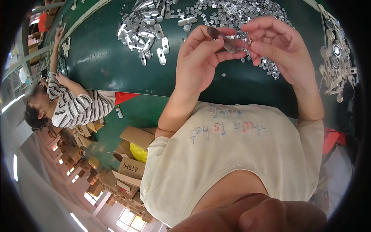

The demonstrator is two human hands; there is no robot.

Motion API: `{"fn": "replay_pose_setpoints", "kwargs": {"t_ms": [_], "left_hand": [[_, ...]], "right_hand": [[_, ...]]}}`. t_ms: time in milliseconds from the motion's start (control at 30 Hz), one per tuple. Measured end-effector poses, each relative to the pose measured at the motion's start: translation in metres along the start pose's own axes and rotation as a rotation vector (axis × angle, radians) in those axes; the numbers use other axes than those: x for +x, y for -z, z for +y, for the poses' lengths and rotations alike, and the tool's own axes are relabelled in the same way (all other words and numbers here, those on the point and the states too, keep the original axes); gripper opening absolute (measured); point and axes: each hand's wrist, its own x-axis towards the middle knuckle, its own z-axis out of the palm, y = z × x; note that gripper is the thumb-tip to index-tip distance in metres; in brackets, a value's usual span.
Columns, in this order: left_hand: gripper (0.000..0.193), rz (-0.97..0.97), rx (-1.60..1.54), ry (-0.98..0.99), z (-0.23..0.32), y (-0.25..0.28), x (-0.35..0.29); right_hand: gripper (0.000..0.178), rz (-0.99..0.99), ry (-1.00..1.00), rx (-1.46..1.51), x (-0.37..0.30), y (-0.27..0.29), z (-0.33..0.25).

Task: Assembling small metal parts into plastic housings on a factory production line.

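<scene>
A person's left hand (198, 63) grasped an oblong metal plate (222, 39) at 1 o'clock in the view, while the right hand (280, 50) pinched a small metal piece (250, 41). Silvery plates (146, 34) lay heaped at 11 o'clock on a green table (100, 46).

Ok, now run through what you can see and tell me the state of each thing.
Left hand: gripping an oblong metal piece
Right hand: pinching a small shiny part
Oblong metal piece: slanted, held above the green table
Other oblong pieces: loose, piled
Small square pieces: loose, thickly scattered
Cardboard box: open, flaps spread
Yellow plastic: crumpled
</scene>
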Motion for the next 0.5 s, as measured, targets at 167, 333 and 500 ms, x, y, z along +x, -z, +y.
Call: {"fn": "replay_pose_setpoints", "kwargs": {"t_ms": [167, 333, 500], "left_hand": [[0.017, -0.043, 0.346, -0.099, -0.007, 0.005, -0.005], [0.019, -0.019, 0.604, -0.198, -0.003, 0.0, -0.008], [0.013, 0.07, 0.501, -0.152, 0.004, -0.001, -0.015]], "right_hand": [[0.02, 0.026, 0.248, -0.174, 0.0, 0.0, 0.009], [0.02, 0.144, 0.919, -1.017, 0.003, -0.003, 0.013], [0.033, 0.021, 1.145, -1.316, 0.006, -0.01, 0.014]]}}
